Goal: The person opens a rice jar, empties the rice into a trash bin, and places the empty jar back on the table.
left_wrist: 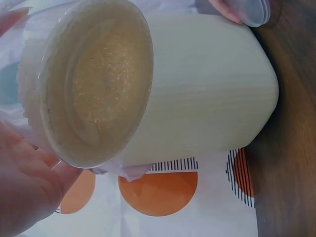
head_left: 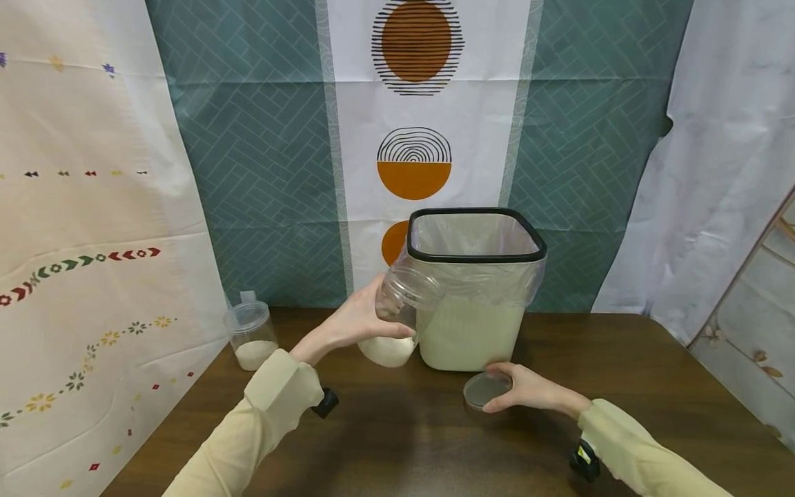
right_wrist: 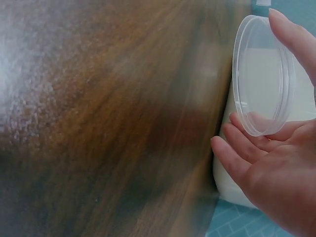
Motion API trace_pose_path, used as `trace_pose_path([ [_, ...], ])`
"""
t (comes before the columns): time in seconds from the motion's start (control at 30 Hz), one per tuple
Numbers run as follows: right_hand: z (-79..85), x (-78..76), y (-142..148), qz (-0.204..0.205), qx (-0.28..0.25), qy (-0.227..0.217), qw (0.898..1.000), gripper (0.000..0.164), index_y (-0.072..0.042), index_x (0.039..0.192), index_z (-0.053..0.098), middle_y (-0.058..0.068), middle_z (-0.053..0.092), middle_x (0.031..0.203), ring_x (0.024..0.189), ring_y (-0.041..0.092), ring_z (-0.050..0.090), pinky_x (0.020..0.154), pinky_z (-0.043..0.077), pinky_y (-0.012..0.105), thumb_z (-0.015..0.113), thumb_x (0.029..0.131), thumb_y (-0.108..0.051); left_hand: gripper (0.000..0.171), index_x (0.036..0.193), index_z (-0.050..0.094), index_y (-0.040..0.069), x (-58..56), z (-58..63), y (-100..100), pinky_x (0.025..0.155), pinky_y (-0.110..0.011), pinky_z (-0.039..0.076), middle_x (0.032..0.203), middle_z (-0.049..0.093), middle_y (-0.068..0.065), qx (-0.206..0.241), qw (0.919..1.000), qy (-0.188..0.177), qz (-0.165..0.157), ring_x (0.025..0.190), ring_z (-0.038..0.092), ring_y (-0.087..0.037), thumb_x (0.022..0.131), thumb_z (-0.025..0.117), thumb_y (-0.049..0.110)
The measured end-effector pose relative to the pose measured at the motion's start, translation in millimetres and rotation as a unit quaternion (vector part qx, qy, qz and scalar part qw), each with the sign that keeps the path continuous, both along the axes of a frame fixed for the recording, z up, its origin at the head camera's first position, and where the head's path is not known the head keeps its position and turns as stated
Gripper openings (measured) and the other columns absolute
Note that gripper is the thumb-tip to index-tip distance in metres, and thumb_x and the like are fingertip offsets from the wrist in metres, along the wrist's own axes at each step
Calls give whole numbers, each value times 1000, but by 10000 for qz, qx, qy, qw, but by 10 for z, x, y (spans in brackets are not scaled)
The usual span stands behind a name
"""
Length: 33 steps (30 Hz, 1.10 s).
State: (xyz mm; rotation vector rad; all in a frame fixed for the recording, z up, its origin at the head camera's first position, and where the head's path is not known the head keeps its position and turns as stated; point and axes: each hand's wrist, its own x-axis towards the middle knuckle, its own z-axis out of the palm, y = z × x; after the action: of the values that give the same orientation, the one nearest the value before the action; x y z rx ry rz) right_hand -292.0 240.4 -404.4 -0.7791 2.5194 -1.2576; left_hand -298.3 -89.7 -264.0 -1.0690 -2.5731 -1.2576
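Presently: the hands are apart, the left (head_left: 348, 323) gripping a clear jar (head_left: 408, 307), the right (head_left: 528, 388) pinching a clear round lid (head_left: 484, 391).
Jar part-filled with pale granules, tilted, mouth toward the bag-lined bin (head_left: 472, 338); lid near the bin's base; bin on the worktop (head_left: 373, 435).

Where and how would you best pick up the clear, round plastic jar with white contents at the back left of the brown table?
I'd probably grip the jar round its side wall, below the rim, coming from the right: it stands upright, its right side faces the table, and the cream patterned cloth hangs close on its left.
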Motion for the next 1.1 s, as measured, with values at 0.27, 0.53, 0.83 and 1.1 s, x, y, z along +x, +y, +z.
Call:
trace_pose_path([
  [0.27,-51,-8,-4,5,89,116,9999,78,17,126,34,30,43,123,114,43,39,88,34,50,75,73,-25,86,134,35,17,-24,71,-43,88,-41,35,124,45,2,-19,9996,210,166,109,44,-16,64,77,44],
  [0.53,-93,-8,-9,-182,333,428,9984,80,16,124,37,27,46,119,110,41,42,86,35,49,78,70,-28,89,136,31,14,-34,94,-34,87,-41,37,122,45,-1,-46,9996,151,252,107,45,-18,65,77,44],
  [0.83,-129,-40,-19,-111,774,1024,9917,80,16,119,42,23,47,114,104,37,46,83,38,45,78,68,-33,86,135,33,19,-41,145,-41,84,-41,38,116,49,1,-45,9994,240,241,103,47,-16,65,76,44],
  [1.1,-110,-36,-54,-85,1528,1442,9776,74,12,114,49,15,46,106,95,32,41,76,39,43,77,62,-34,93,138,28,16,-44,194,-51,85,-41,38,118,49,-2,-117,9991,116,379,103,48,-18,64,76,46],
])
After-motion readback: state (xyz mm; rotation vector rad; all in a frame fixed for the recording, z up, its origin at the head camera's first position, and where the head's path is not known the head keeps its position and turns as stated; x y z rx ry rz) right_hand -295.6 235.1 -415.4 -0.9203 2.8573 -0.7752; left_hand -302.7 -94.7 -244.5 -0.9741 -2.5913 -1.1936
